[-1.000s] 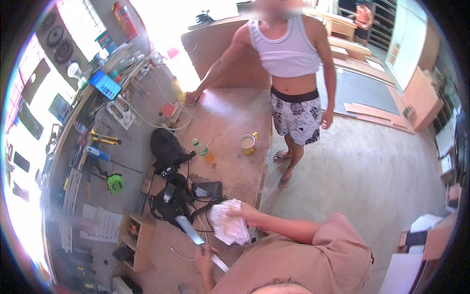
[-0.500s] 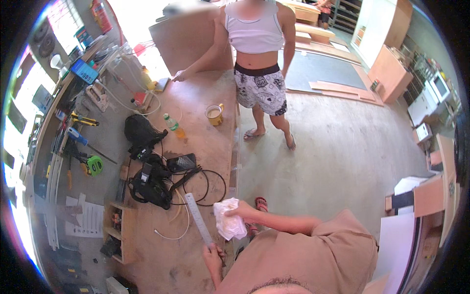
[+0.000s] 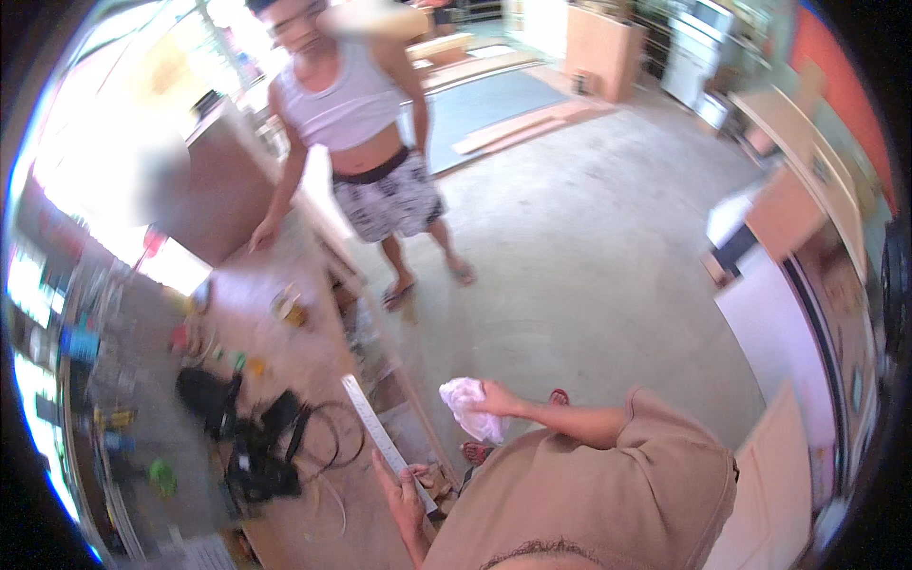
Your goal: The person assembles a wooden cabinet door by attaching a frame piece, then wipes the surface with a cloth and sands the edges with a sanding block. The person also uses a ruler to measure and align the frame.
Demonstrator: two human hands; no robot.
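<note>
A metal ruler slants up and away from my left hand, whose fingers are closed around its lower part. The ruler is over the right edge of the wooden workbench. To its right, my right hand grips a crumpled white cloth in front of my body, above the floor. Part of the cloth hangs below the fingers.
On the bench lie a black bag, black cables and a yellow mug, all blurred. Another person stands at the bench's far end, one hand near its top. Boards lean at the right.
My view has swung to the right, so the bench and the other person appear further left. The ruler has come nearer the bench's edge. Both hands keep hold of their things.
</note>
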